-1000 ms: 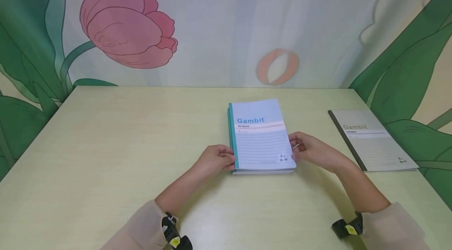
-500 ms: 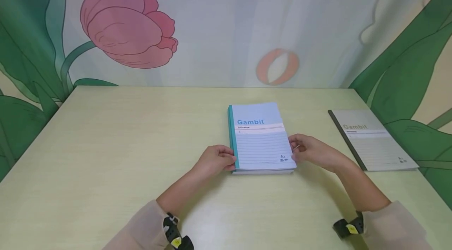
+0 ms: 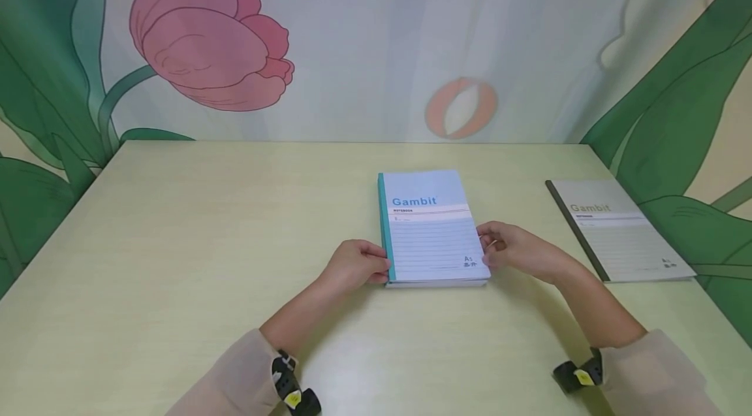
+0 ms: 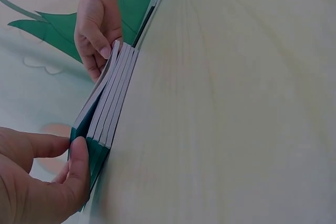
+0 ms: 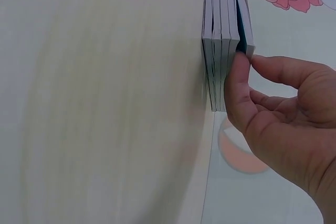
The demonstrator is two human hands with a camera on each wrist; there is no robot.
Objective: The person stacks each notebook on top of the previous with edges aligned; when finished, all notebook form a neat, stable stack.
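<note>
A blue Gambit notebook (image 3: 431,240) with a teal spine lies on top of a small stack of notebooks (image 5: 218,66), of which mainly the page edges show. At its spine side, my left hand (image 3: 355,266) pinches the top notebook near the front corner. From the opposite side my right hand (image 3: 519,253) pinches its right edge, thumb on the cover and a finger underneath. Both wrist views show a narrow wedge-shaped gap between the top notebook and the stack below. The other fingers of each hand are partly hidden.
A grey Gambit notebook (image 3: 617,230) with a dark spine lies apart at the table's right edge. The pale wooden table (image 3: 194,240) ends at a printed curtain (image 3: 352,44) behind. Each forearm wears a black strap with a small camera, such as the left camera (image 3: 305,403).
The top notebook's far edge has come slightly down and nearer, lining up more closely with the stack. My right hand has shifted a little nearer with it; my left hand has hardly moved.
</note>
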